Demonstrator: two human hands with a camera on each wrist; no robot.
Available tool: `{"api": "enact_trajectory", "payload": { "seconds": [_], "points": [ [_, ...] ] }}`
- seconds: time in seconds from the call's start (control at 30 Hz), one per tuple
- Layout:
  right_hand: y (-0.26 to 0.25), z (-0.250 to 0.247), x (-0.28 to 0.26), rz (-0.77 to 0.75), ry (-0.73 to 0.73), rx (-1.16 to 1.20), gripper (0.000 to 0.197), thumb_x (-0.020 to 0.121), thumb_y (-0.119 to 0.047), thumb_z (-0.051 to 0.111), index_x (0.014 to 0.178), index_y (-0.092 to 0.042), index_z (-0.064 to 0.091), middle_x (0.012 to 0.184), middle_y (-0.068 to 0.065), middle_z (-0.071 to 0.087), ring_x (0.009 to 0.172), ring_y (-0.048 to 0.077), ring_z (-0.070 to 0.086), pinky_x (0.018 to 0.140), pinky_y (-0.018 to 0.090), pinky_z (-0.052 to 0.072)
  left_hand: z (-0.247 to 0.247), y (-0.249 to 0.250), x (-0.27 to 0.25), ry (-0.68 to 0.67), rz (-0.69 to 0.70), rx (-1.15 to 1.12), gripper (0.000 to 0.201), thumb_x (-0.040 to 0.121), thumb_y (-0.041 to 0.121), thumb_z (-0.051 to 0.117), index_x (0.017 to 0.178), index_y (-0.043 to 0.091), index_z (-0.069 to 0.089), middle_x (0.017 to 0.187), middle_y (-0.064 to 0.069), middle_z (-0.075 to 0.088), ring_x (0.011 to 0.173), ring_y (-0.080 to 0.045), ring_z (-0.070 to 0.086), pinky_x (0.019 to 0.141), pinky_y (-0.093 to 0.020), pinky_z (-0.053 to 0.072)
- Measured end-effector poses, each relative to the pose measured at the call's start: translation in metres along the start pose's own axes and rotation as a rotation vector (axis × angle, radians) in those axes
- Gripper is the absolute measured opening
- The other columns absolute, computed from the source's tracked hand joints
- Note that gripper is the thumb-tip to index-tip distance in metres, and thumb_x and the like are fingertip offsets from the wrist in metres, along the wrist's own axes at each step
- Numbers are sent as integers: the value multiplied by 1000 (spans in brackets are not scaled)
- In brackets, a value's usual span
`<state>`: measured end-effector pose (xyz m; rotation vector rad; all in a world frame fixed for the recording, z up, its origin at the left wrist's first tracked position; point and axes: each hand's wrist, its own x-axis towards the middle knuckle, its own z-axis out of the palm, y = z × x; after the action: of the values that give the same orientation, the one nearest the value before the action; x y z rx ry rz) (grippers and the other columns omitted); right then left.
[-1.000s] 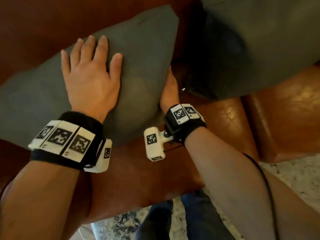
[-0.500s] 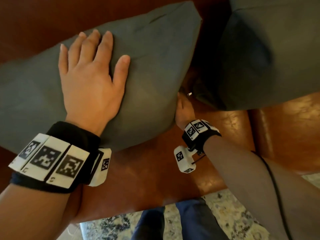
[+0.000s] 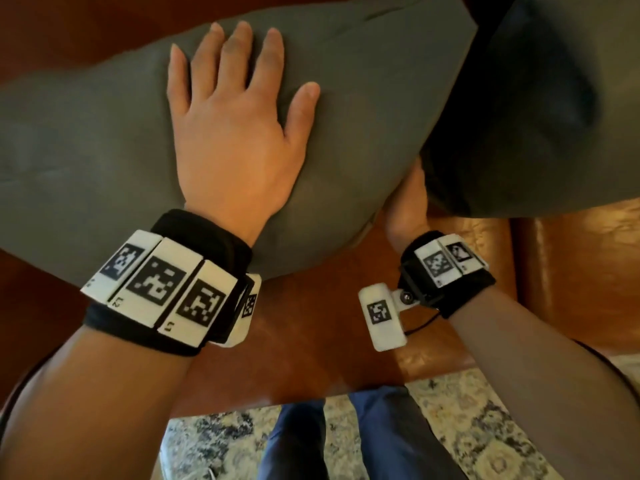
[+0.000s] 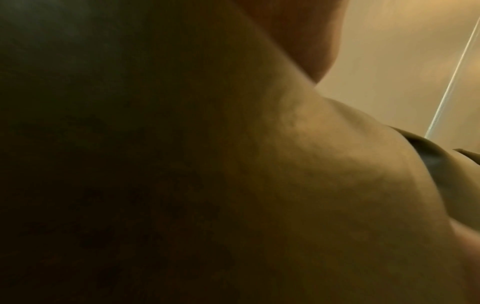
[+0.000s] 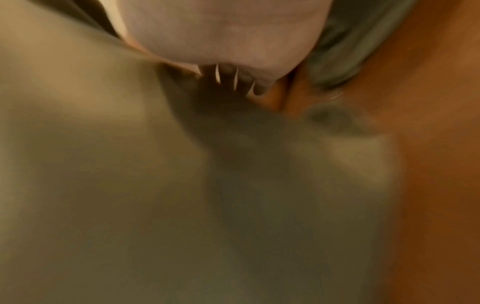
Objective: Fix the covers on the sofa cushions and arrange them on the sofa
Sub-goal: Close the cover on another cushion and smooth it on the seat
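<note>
The left hand (image 3: 228, 133) still presses flat on the grey cushion (image 3: 363, 98), thumb now wider. The right hand (image 3: 407, 206) stays under its right corner; its grip I cannot tell.

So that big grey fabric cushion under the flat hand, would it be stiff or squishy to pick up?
Probably squishy: the grey fabric cushion looks plump and rounded, and it bulges around the flat left hand. Likely light for its size, since the right hand alone is tucked under its edge. The cloth looks matte, so probably not slippery on the brown leather sofa.
</note>
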<state>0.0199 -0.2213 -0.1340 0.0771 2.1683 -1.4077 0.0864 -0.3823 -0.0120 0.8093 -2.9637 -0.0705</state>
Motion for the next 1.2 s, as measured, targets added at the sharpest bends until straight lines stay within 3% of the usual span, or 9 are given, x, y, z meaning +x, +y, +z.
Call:
{"api": "enact_trajectory", "payload": {
  "seconds": [0.1,0.17,0.3,0.5,0.6,0.77,0.9,1.03,1.2],
  "points": [
    [-10,18,2,14,-1,176,61,88,-44,34,137,-8,41,140,12,46,130,23,41,112,30,30,1,1,0,-4,-4,9,65,99,58,16,151,22,32,155,-5,35,147,-25,22,120,-47,7],
    [10,24,1,89,-49,146,37,102,-30,31,131,-13,46,133,8,50,127,24,43,103,24,34,1,0,-1,-3,-6,4,65,99,58,16,151,22,32,155,-5,36,147,-25,23,120,-47,7],
    [29,18,-12,213,-169,34,49,105,-34,28,147,-10,34,147,13,42,137,29,37,115,37,28,0,0,-1,-2,-1,4,65,99,58,15,151,22,32,155,-5,35,147,-25,22,120,-47,7],
    [-44,21,-33,-137,59,620,63,91,-59,28,139,-21,44,143,0,48,136,15,41,118,40,28,3,-3,0,-10,-7,13,65,98,58,15,151,23,31,154,-3,35,146,-24,23,122,-44,7],
    [-43,43,-52,-163,80,461,76,89,-58,27,148,-11,32,150,3,39,139,15,36,117,25,24,0,-7,0,-9,-21,-3,65,98,58,16,151,22,30,154,-4,35,146,-24,23,121,-45,7],
    [-10,34,-59,-377,101,101,64,96,-48,25,146,-9,33,151,3,37,142,18,32,117,47,24,-2,-5,1,-21,-11,-34,65,99,57,17,152,22,29,156,-5,32,148,-24,21,121,-45,6],
    [16,14,-71,-231,57,-46,62,99,-46,27,152,-14,25,158,2,29,144,10,26,118,40,26,-9,-13,1,19,-8,-53,65,99,57,16,150,21,33,155,-5,35,147,-23,23,122,-44,9],
    [-15,-7,-85,-230,51,156,63,96,-45,37,152,-17,27,154,-3,34,133,-3,31,107,7,28,-16,-28,-13,40,-23,-43,64,99,55,17,151,20,32,154,-6,36,146,-24,24,121,-44,11],
    [-97,8,-76,-269,37,382,38,95,-30,58,130,-20,48,115,-17,58,107,-7,55,97,13,42,-17,-38,-29,27,-14,-42,62,101,53,17,152,19,28,156,-8,32,147,-25,23,121,-45,9]
  ]
}}
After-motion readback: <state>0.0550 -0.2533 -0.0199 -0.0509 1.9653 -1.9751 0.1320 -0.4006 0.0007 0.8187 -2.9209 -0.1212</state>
